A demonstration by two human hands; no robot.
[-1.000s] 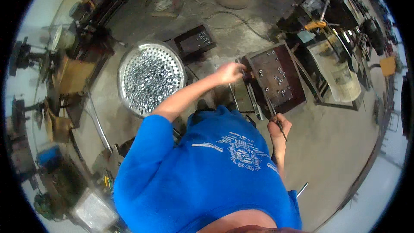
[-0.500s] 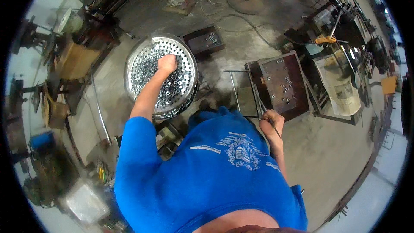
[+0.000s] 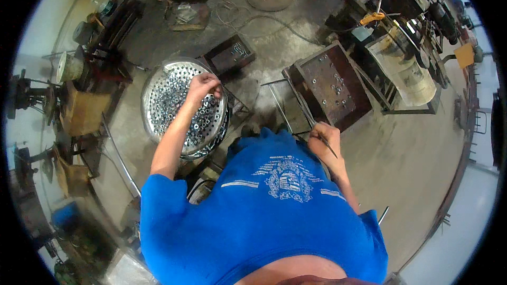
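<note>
My left hand [image 3: 203,85] is over the round perforated metal basin [image 3: 158,87], which holds several small metal nuts; its fingers are curled together above the nuts, and whether nuts are inside the fist is hidden. My right hand [image 3: 322,140] is closed around a thin dark metal rod [image 3: 330,149] that sticks out to the lower right, just in front of the rusty metal work plate [image 3: 330,87]. My blue shirt fills the lower middle of the view.
The rusty plate carries several loose nuts. A small dark tray [image 3: 229,55] with bits lies behind the basin. Thin steel rods [image 3: 277,103] lean beside the plate. Cluttered benches, a wooden box [image 3: 79,111] and machines ring the concrete floor.
My left hand went from the rusty plate leftward to the basin of nuts and now hovers there with curled fingers. The right hand stayed in place with the rod.
</note>
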